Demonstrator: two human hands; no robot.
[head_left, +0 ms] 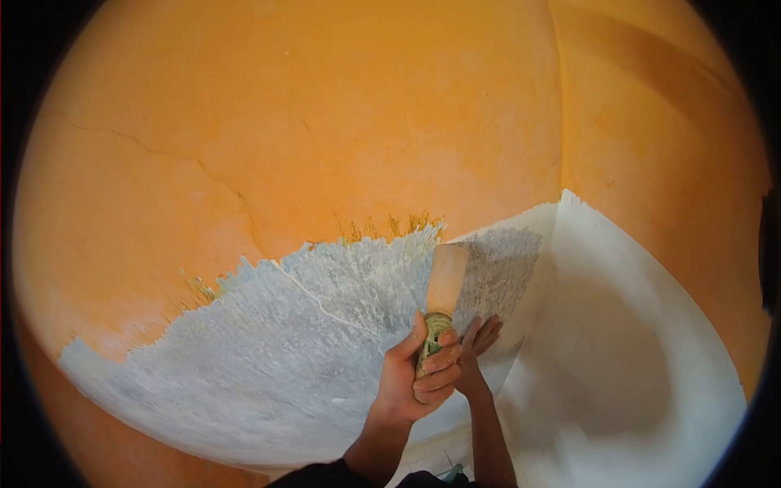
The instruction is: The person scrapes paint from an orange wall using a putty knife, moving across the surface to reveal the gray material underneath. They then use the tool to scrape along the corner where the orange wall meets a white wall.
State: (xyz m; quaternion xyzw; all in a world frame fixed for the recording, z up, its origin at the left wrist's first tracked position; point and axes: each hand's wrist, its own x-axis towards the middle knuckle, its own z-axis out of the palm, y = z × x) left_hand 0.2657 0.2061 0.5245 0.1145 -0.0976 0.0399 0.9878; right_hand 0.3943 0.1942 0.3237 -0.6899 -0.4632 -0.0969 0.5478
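Note:
My left hand is wrapped round the handle of a scraper, thumb along one side and fingers curled round the other. Its wide flat blade points up and lies on or very close to the wall, the tip by the upper edge of a grey scraped patch. Just right of and behind it, my right hand rests against the patch with fingers stretched out. The left hand partly covers the right one. Orange paint spreads above the jagged edge of the patch.
A vertical wall corner runs down on the right. Beyond it, the adjoining wall has a smooth whitish lower area under orange paint. A thin crack crosses the orange on the left and continues as a pale line into the grey.

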